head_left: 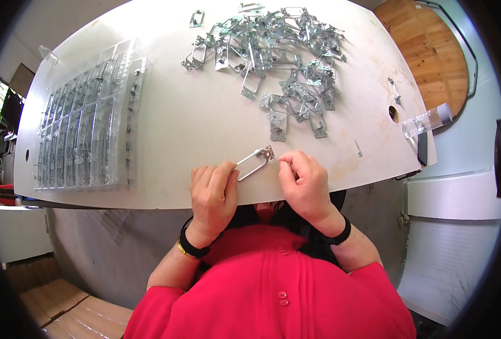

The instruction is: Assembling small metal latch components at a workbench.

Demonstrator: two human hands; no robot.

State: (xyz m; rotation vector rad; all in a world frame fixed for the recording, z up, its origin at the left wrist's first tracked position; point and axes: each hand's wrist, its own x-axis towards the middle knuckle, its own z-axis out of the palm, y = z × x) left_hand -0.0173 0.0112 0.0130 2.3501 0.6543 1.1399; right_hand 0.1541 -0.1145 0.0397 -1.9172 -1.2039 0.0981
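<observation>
My left hand (213,195) is closed on one end of a rectangular metal frame bracket (254,164), held just above the table's near edge. The bracket's far end, a flat plate with holes, points up and to the right. Beside that plate is my right hand (307,183), its thumb and fingers pinched together. Whatever sits in that pinch is too small or hidden to name. Farther off lies a large heap of similar metal brackets (304,93), tangled over one another.
On the left stand clear plastic trays (140,107) filled with metal brackets. A clear bottle (425,121) lies at the right edge by a dark flat object (423,150) and a hole (394,114). One bracket (394,90) and a thin metal piece (358,148) lie apart from the heap.
</observation>
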